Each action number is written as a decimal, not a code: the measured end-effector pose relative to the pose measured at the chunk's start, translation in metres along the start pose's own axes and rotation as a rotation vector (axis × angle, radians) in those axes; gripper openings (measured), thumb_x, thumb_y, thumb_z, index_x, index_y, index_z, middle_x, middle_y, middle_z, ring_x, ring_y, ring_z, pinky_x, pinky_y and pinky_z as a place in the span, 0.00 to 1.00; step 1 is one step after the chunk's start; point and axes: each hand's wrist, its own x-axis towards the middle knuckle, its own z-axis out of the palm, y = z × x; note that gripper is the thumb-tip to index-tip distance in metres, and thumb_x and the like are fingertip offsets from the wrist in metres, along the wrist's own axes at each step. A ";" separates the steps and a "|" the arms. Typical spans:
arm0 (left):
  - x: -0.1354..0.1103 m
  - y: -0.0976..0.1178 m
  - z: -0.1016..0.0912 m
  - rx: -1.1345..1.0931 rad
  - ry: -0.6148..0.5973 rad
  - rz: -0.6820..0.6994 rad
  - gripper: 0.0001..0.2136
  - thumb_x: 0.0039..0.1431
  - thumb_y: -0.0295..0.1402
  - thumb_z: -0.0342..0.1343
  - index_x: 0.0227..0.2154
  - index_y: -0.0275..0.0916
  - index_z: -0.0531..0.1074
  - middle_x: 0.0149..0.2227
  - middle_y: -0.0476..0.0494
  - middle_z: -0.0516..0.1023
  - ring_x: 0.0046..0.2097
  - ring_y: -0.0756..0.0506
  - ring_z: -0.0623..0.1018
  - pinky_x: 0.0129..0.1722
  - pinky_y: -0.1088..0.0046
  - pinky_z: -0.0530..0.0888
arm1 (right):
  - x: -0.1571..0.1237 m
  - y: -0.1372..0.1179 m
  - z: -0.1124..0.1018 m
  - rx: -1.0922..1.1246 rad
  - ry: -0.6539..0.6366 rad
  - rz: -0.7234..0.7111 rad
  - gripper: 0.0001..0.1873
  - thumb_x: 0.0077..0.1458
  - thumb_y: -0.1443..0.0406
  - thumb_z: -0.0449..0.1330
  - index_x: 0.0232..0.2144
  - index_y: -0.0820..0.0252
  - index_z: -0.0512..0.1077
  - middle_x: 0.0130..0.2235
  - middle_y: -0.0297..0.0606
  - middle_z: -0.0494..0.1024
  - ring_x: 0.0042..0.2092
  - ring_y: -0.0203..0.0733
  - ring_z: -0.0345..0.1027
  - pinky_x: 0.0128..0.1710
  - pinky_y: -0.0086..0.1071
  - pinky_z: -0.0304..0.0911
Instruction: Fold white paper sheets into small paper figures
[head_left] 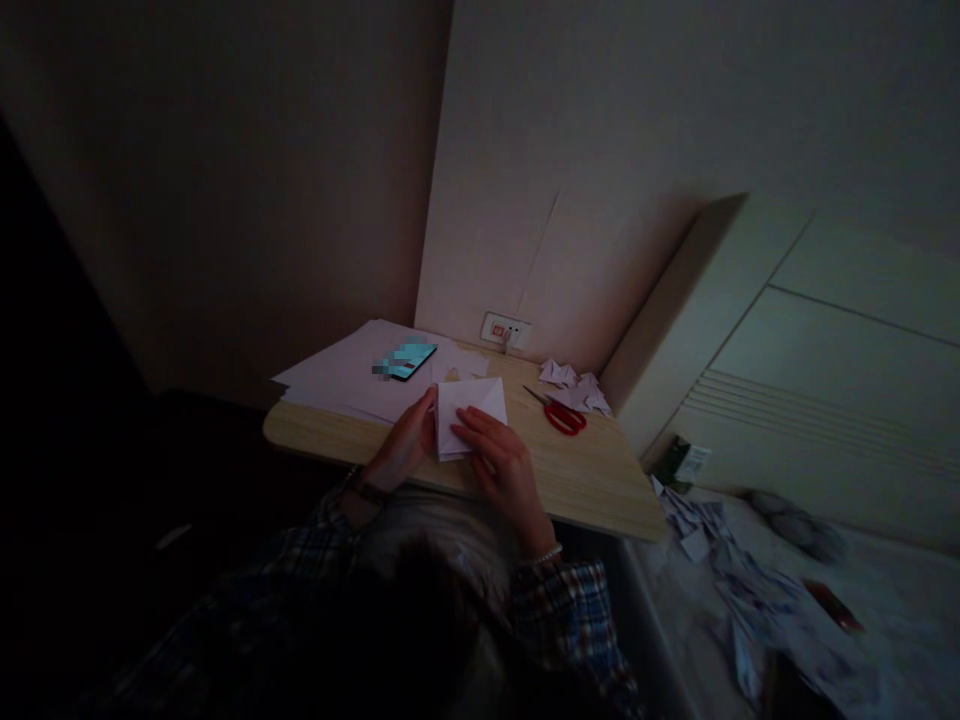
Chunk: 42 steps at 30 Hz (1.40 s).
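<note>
A white square of folded paper [471, 402] with crease lines is held over the front edge of the wooden table. My left hand [409, 435] grips its left edge, thumb along the side. My right hand [501, 460] lies on its front, fingers across the lower right part; whether the thumb pinches from behind is hidden. Right of the paper lies a pair of scissors [562, 414] with red handles, blades pointing to the back left. Behind my left hand, a phone [412, 360] with a lit screen rests on a stack of white paper sheets [337, 375].
Several folded paper pieces [574, 385] sit at the table's [592, 490] back right corner. A wall socket [506, 330] with a plug is just behind the table. To the right, a bed [885, 610] carries scattered papers [757, 580] and a reddish flat object [832, 605].
</note>
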 end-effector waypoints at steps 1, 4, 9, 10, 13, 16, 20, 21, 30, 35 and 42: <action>-0.001 0.001 0.000 0.000 -0.021 -0.005 0.17 0.60 0.43 0.62 0.43 0.34 0.79 0.45 0.37 0.85 0.53 0.38 0.80 0.52 0.65 0.77 | 0.000 0.000 0.000 -0.010 -0.001 0.016 0.27 0.60 0.74 0.54 0.59 0.52 0.72 0.63 0.40 0.74 0.67 0.45 0.63 0.65 0.47 0.61; -0.007 0.004 0.001 0.062 -0.086 0.040 0.19 0.54 0.40 0.67 0.45 0.33 0.79 0.47 0.36 0.84 0.52 0.38 0.80 0.48 0.67 0.78 | 0.001 -0.002 -0.001 -0.028 -0.005 0.055 0.28 0.59 0.74 0.54 0.59 0.52 0.72 0.63 0.38 0.73 0.67 0.46 0.61 0.65 0.50 0.58; -0.015 0.006 0.001 0.254 -0.110 0.107 0.23 0.46 0.34 0.72 0.46 0.34 0.78 0.45 0.38 0.85 0.46 0.39 0.82 0.44 0.68 0.77 | 0.002 -0.003 -0.001 0.009 0.034 0.083 0.20 0.64 0.68 0.54 0.54 0.50 0.76 0.62 0.38 0.74 0.66 0.48 0.61 0.66 0.52 0.54; -0.014 0.005 0.001 0.284 -0.111 0.120 0.24 0.45 0.35 0.73 0.46 0.34 0.78 0.44 0.38 0.85 0.45 0.39 0.82 0.44 0.68 0.77 | 0.002 -0.002 0.000 0.031 0.051 0.098 0.18 0.64 0.66 0.55 0.53 0.50 0.76 0.62 0.38 0.75 0.66 0.48 0.62 0.66 0.51 0.55; -0.011 0.003 -0.001 0.355 -0.127 0.153 0.27 0.44 0.38 0.73 0.48 0.34 0.76 0.43 0.38 0.85 0.44 0.38 0.83 0.44 0.66 0.78 | 0.002 0.003 0.004 0.117 0.173 0.206 0.21 0.63 0.61 0.59 0.58 0.51 0.72 0.62 0.42 0.73 0.64 0.49 0.63 0.67 0.50 0.55; -0.007 0.001 -0.004 0.412 -0.138 0.186 0.31 0.43 0.41 0.73 0.50 0.33 0.74 0.43 0.37 0.85 0.44 0.38 0.83 0.44 0.66 0.78 | 0.002 0.010 0.009 0.236 0.347 0.410 0.37 0.56 0.57 0.66 0.65 0.57 0.62 0.66 0.49 0.66 0.67 0.52 0.59 0.68 0.50 0.54; -0.004 0.000 -0.006 0.476 -0.185 0.239 0.32 0.43 0.45 0.73 0.49 0.34 0.75 0.44 0.37 0.85 0.44 0.38 0.83 0.46 0.66 0.78 | 0.004 0.017 0.012 0.514 0.440 0.678 0.53 0.43 0.55 0.74 0.66 0.57 0.55 0.64 0.51 0.68 0.62 0.54 0.65 0.60 0.47 0.65; -0.004 0.000 -0.006 0.488 -0.191 0.245 0.32 0.42 0.45 0.73 0.49 0.34 0.75 0.44 0.37 0.85 0.45 0.38 0.82 0.47 0.66 0.78 | 0.005 0.017 0.012 0.611 0.425 0.730 0.53 0.41 0.56 0.74 0.65 0.56 0.56 0.60 0.49 0.72 0.58 0.53 0.70 0.56 0.45 0.69; -0.012 0.003 0.002 0.541 -0.161 0.141 0.26 0.41 0.44 0.74 0.42 0.36 0.77 0.39 0.40 0.85 0.46 0.36 0.82 0.48 0.63 0.77 | 0.008 0.013 0.007 0.745 0.506 0.766 0.26 0.43 0.60 0.71 0.45 0.58 0.70 0.41 0.37 0.82 0.40 0.43 0.75 0.42 0.35 0.72; -0.010 0.000 0.001 0.630 -0.183 0.045 0.18 0.41 0.45 0.73 0.26 0.38 0.75 0.25 0.47 0.82 0.27 0.43 0.81 0.29 0.70 0.75 | 0.005 0.017 0.005 0.598 0.603 0.736 0.28 0.45 0.59 0.70 0.48 0.58 0.70 0.44 0.39 0.79 0.43 0.44 0.74 0.45 0.38 0.71; -0.010 0.005 0.003 0.681 -0.138 0.075 0.16 0.42 0.43 0.72 0.25 0.37 0.76 0.18 0.49 0.77 0.20 0.47 0.75 0.23 0.73 0.69 | 0.004 0.016 0.013 0.696 0.659 0.820 0.32 0.46 0.55 0.68 0.52 0.57 0.65 0.49 0.42 0.77 0.46 0.44 0.75 0.45 0.38 0.72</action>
